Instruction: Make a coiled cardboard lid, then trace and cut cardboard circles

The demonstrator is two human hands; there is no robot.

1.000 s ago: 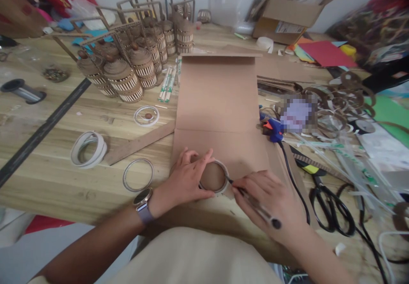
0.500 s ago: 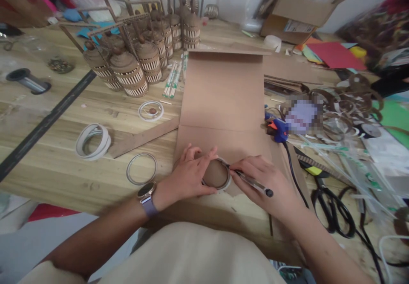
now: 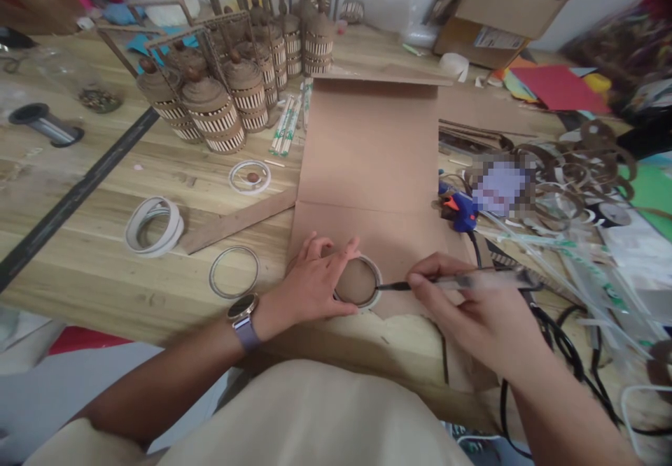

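Pen [image 3: 472,281] at the inner edge of the ring [image 3: 379,271], on cardboard [image 3: 370,144].
Our left hand [image 3: 309,285] hides the ring's left side, thumb and forefinger spread; our right hand [image 3: 472,308] pinches the pen, slanted nearly flat, its far end blurred.

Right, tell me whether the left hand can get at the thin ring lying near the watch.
Probably yes: the thin ring lies uncovered on the wood, close to the left hand, though that hand would likely have to let go of the ring on the cardboard first.
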